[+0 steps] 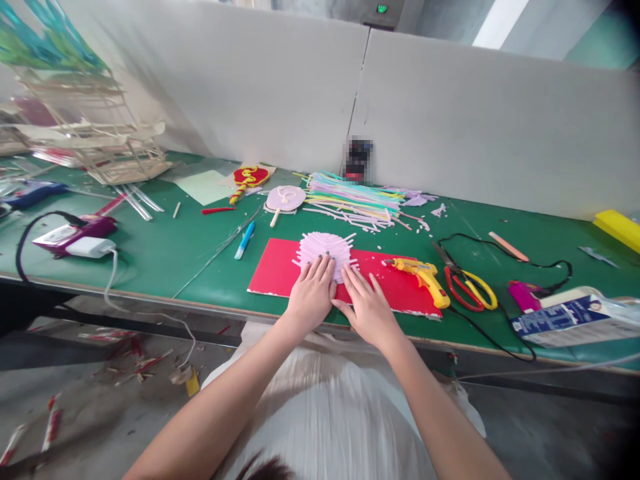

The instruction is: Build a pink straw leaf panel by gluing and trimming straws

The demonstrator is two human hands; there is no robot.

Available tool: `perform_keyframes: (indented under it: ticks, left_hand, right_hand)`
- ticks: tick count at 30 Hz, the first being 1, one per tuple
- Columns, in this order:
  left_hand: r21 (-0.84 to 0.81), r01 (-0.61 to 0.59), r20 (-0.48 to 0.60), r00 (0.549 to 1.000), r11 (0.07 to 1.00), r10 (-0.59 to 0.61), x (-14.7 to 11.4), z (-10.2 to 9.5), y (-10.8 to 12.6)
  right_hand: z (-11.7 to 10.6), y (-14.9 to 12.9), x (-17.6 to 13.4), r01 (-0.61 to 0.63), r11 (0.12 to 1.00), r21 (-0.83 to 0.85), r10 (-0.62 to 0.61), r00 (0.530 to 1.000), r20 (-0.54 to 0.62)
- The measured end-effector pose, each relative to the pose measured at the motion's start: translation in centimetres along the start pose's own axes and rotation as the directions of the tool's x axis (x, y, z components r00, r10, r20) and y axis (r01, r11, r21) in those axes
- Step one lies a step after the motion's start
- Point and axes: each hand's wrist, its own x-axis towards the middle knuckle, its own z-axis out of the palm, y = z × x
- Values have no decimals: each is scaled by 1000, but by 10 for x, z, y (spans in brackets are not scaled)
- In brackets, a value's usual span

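Observation:
A round piece covered in pale lilac strips point(325, 248) lies on a red board point(273, 267); several strip ends stick out past its edge. My left hand point(313, 287) rests flat on its lower part, fingers stretched out. Beside it, my right hand point(367, 300) lies with its fingertips at the piece's lower right edge and the thumb spread. Both hands are open, and nothing shows in their grasp. A yellow glue gun point(423, 275) lies on the right end of the red board. The hands cover the lower part of the lilac piece.
Behind the board lies a pile of coloured strips point(355, 197). A lilac fan shape point(285, 198), a red and yellow one point(250, 177) and a blue pen point(245, 240) are to the left. Red and yellow-handled scissors point(470, 287), a black cord and a power strip point(75, 235) also lie on the green table point(165, 257).

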Motion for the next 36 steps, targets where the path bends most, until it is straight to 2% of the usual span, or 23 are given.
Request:
perform_keyframes:
  ticks: [7, 22, 25, 29, 32, 36]
  left_hand:
    - [1, -1, -10, 1000, 1000, 1, 0, 0, 0]
    - [-4, 1, -6, 1000, 1000, -1, 0, 0, 0]
    - [-5, 7, -5, 1000, 1000, -7, 0, -1, 1]
    - [-12, 13, 2, 1000, 1000, -13, 0, -1, 1]
    - [-15, 11, -4, 1000, 1000, -11, 0, 0, 1]
    - [-13, 9, -10, 1000, 1000, -9, 0, 1, 1]
  right_hand:
    - [1, -1, -5, -9, 999, 30, 11, 997, -79]
    - [2, -2, -6, 20, 1000, 16, -19, 997, -78]
    - [4, -1, -8, 10, 998, 69, 1, 987, -158]
    - [7, 0, -11, 31, 991, 127, 11, 950, -313]
    - [7, 0, -12, 66, 993, 101, -30, 946, -323]
    - [6, -1, -11, 46, 995, 86, -19, 956, -294]
